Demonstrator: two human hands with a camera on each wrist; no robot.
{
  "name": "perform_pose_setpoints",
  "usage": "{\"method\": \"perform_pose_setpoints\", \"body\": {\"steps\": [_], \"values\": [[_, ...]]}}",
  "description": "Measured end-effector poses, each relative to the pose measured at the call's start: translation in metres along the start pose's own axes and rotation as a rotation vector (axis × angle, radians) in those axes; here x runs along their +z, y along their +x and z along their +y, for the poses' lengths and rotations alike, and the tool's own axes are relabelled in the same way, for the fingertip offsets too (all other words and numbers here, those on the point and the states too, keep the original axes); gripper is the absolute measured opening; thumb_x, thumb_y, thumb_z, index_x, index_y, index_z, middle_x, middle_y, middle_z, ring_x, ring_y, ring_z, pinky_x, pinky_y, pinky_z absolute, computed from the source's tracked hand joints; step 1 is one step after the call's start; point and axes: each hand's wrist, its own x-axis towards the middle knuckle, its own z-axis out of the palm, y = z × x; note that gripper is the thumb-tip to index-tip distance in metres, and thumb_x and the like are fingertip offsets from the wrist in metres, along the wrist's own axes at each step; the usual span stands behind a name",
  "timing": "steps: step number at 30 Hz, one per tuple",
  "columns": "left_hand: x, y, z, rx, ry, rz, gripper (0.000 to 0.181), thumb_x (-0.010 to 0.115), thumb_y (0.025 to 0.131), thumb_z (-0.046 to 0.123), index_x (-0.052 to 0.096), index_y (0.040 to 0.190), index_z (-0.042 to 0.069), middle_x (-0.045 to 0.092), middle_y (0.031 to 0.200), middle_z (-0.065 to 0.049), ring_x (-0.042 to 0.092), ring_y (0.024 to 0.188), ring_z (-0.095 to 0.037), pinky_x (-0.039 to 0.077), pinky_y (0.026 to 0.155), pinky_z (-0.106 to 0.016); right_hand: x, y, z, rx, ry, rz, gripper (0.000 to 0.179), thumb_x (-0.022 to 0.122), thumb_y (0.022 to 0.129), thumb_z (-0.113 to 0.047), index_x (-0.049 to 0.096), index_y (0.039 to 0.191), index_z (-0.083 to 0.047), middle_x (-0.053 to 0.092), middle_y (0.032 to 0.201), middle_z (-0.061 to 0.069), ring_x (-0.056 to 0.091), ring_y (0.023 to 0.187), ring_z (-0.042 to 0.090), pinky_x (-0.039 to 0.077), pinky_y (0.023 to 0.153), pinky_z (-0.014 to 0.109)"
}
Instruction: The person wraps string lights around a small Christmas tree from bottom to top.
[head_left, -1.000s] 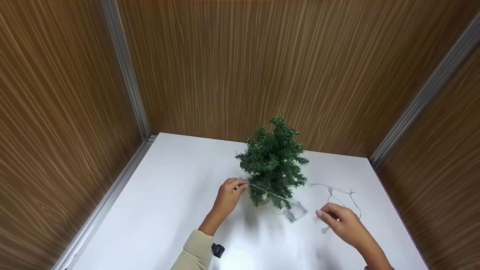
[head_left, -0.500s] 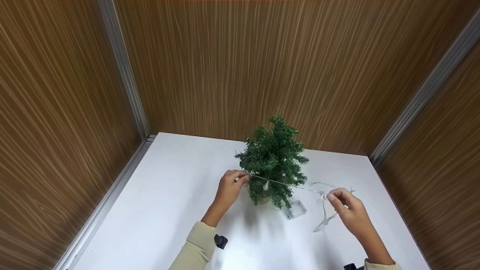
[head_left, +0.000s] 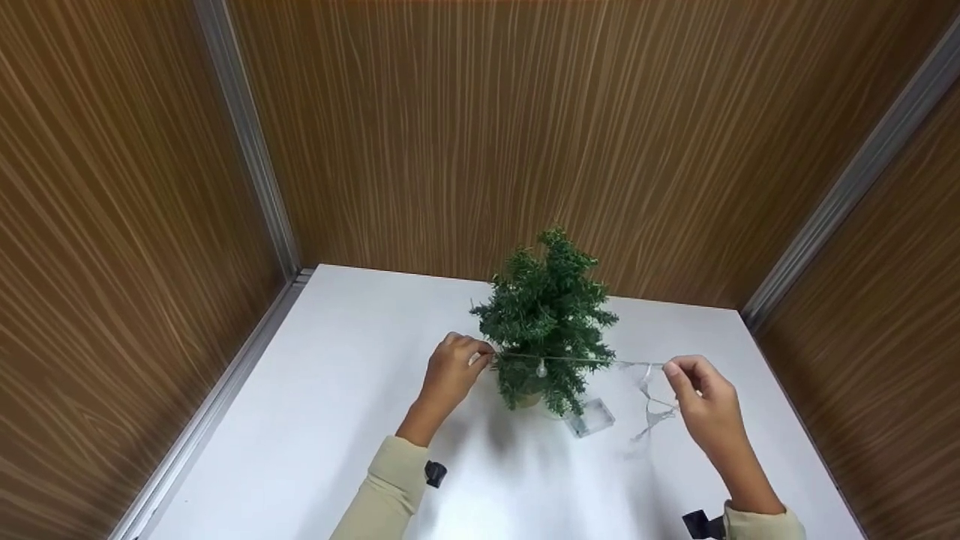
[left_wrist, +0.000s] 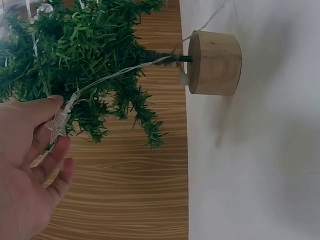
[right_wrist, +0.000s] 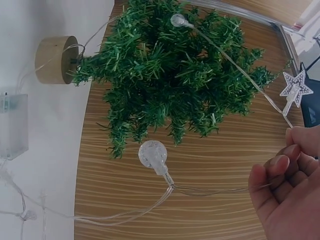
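Note:
A small green artificial Christmas tree stands upright on a round wooden base. Across its lower front runs a clear-wired string of lights, nearly straight between both hands. My left hand pinches it at the tree's left, by a clear star-shaped light. At the right, apart from the branches, my right hand pinches the wire between thumb and fingers. Another star light and a clear round bulb sit along the strand near that hand. Part of the wire loops round the trunk above the base.
A transparent battery box lies on the white table in front of the tree, right of the base. Loose strand hangs below my right hand towards the table. Wood-grain panels enclose the back and both sides.
My right hand has moved up and slightly right, lifting part of the strand and drawing it straighter across the tree. The left hand has risen slightly, still pinching the wire.

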Motion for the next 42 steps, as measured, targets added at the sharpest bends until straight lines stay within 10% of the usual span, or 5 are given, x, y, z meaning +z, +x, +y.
{"method": "perform_pose_setpoints", "body": {"steps": [9,29,42], "values": [[0.009,0.005,0.003,0.015,0.104,0.149,0.006,0.076,0.092,0.026,0.078,0.09,0.021,0.075,0.093,0.006,0.061,0.094,-0.02,0.047,0.084,-0.042,-0.004,0.008,0.0,0.019,-0.052,0.046,0.011,0.061,0.101,-0.007,0.067,0.103,0.002,0.061,0.086,0.004,0.052,0.076,0.004,0.042,0.07,0.01],[0.02,0.004,-0.001,-0.017,0.087,0.123,0.004,0.077,0.09,0.023,0.078,0.09,0.019,0.074,0.093,0.005,0.06,0.1,-0.022,0.047,0.085,-0.043,-0.001,-0.004,0.029,0.214,-0.094,-0.085,0.02,0.059,0.103,-0.02,0.067,0.101,-0.002,0.061,0.084,0.004,0.052,0.074,0.007,0.043,0.065,0.018],[0.023,0.006,0.003,0.04,0.087,0.118,0.004,0.077,0.09,0.017,0.078,0.094,0.016,0.074,0.096,0.002,0.06,0.101,-0.022,0.05,0.087,-0.043,-0.007,-0.019,0.033,0.132,0.176,0.02,0.008,0.058,0.099,0.001,0.063,0.093,0.003,0.053,0.074,-0.001,0.05,0.067,0.012,0.042,0.061,0.023]]}}
